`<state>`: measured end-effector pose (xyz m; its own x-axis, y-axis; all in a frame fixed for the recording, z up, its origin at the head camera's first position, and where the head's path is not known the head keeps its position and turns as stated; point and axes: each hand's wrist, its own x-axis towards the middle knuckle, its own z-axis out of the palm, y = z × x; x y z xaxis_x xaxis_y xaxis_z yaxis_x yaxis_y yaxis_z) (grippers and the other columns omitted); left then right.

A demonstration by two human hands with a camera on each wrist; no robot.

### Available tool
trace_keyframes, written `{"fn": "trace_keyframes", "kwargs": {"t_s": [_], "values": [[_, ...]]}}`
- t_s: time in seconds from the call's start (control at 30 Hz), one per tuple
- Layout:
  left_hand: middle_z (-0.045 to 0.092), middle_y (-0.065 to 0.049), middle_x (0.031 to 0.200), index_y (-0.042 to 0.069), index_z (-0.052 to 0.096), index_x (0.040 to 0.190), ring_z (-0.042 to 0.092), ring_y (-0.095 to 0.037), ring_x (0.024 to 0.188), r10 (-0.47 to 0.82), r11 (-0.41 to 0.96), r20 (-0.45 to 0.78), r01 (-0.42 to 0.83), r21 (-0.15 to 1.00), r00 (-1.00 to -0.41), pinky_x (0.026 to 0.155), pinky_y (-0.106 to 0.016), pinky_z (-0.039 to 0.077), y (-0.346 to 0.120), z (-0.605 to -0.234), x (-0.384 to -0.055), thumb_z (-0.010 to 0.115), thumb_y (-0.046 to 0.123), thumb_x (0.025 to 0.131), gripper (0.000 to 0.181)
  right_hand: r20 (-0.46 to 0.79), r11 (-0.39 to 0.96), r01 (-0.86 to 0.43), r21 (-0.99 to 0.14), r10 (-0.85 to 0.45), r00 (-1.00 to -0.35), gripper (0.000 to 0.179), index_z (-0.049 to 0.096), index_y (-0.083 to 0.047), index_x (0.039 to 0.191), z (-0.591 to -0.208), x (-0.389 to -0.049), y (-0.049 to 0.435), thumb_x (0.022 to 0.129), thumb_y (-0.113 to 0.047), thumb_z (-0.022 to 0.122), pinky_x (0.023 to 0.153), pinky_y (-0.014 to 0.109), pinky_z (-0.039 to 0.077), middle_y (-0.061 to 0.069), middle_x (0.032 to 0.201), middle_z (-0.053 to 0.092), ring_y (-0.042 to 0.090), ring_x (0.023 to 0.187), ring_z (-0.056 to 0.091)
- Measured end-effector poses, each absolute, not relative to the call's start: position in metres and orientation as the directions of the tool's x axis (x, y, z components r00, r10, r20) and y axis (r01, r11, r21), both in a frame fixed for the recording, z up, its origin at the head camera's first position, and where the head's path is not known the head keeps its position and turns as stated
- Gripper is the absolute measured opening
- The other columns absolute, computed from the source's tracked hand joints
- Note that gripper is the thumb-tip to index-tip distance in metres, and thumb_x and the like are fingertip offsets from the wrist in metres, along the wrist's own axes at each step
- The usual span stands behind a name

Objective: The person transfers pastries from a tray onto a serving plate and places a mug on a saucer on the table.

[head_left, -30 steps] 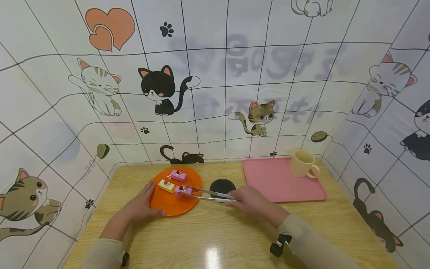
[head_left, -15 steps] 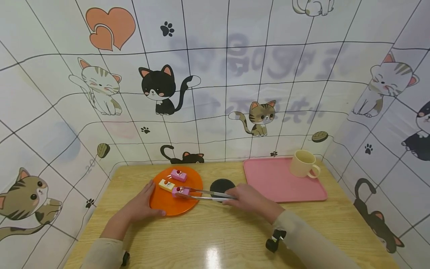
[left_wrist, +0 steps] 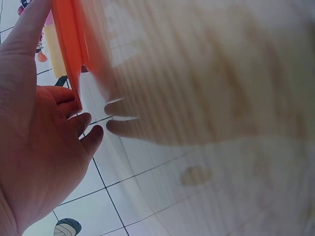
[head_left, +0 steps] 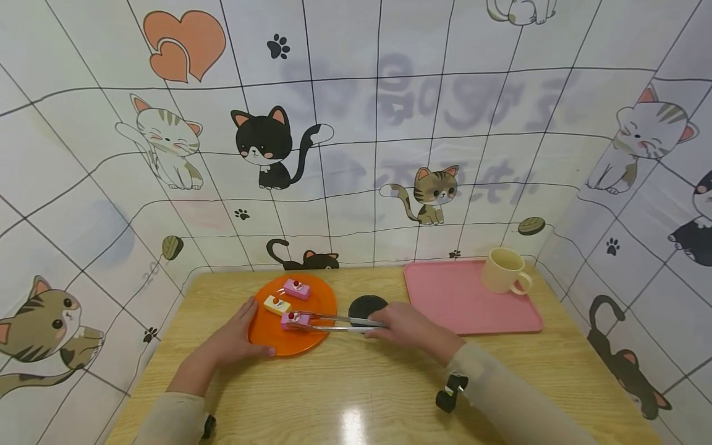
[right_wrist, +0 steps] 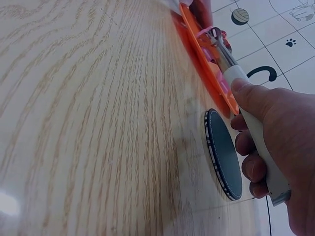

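On the orange plate (head_left: 289, 346) lie toy cake slices: a front pink cake slice (head_left: 292, 319), a yellow cake slice (head_left: 276, 305) and a rear pink cake slice (head_left: 297, 288). Each bears a small red or orange ball. My left hand (head_left: 236, 337) rests at the plate's left rim, its fingers along the side and thumb extended at the near edge. My right hand (head_left: 408, 327) grips white-handled metal tongs (right_wrist: 252, 120), fingers curled around the handle. The tongs' tips are at the front pink slice, which appears to rest on the plate between them.
A black round coaster (head_left: 364, 306) lies beside the plate, partly behind the tongs. At the back right, a pink tray (head_left: 456, 303) bears a cream mug (head_left: 502, 272). Cat-patterned walls (head_left: 345, 123) border the wooden table (head_left: 311, 395) at the back and sides.
My right hand and the tongs have moved left, and the front pink slice has shifted slightly left and nearer to me across the plate. My left hand has stayed at the rim.
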<state>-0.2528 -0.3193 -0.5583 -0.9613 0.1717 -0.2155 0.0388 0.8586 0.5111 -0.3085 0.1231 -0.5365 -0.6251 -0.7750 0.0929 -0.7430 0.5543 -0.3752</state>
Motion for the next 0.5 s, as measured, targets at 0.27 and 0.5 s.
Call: {"fn": "trace_keyframes", "kwargs": {"t_s": [0.27,0.5], "values": [[0.005,-0.023,0.184,0.0,0.014,0.176,0.014,-0.052,0.166,0.173,0.858,-0.215,0.04,0.512,-0.961,0.128,-0.072,0.026,-0.3188,-0.5592,-0.2534,0.092,0.071,0.076,0.145,0.092,0.556,-0.746,-0.367,-0.776,-0.624,0.02,0.075,-0.022,0.095,-0.5384,-0.3116,0.1212,0.104,-0.039,0.08,0.057,0.022,0.041,-0.018,0.072,0.056,0.001,0.062,0.047],[0.005,-0.024,0.184,-0.001,0.014,0.175,0.015,-0.053,0.166,0.173,0.859,-0.218,0.039,0.511,-0.961,0.128,-0.072,0.026,-0.3193,-0.5577,-0.2536,0.092,0.071,0.076,0.145,0.094,0.543,-0.749,-0.379,-0.783,-0.615,0.021,0.073,-0.022,0.093,-0.5388,-0.3133,0.1205,0.104,-0.038,0.08,0.056,0.022,0.038,-0.018,0.07,0.053,0.001,0.061,0.045]]}}
